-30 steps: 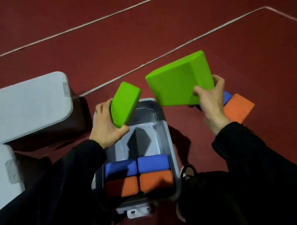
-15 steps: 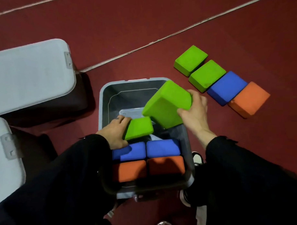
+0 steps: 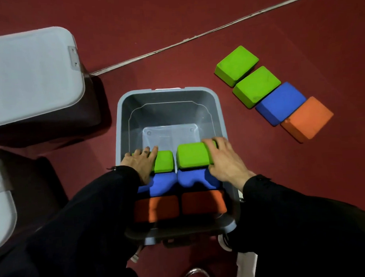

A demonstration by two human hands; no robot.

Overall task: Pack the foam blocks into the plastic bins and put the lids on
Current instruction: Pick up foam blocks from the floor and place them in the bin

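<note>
An open grey plastic bin (image 3: 220,116) stands on the dark red floor (image 3: 194,17), and everything here is placed relative to it. Inside, along its near wall, two orange foam blocks (image 3: 202,203) sit side by side; just beyond them two blue foam blocks (image 3: 196,180) lie in a second row; beyond those, two green foam blocks form a third row. The far part of the bin's bottom is bare.

The left hand (image 3: 140,161) rests on the left green block (image 3: 163,160), fingers fairly straight and spread over its top, reaching to the block's far edge. The right hand (image 3: 222,157) lies on the right green block (image 3: 192,155), its fingers curled over the block's far right corner and its thumb against the near edge, so it grips the block. Both arms wear black sleeves (image 3: 304,227).

To the right of the bin, well apart from it, four more blocks lie touching in a slanted row on the floor: two green (image 3: 255,86), one blue (image 3: 279,104) and one orange (image 3: 307,118). To the left of the bin stand two closed bins with pale grey lids (image 3: 30,73). A white line (image 3: 194,38) crosses the floor beyond the bin.
</note>
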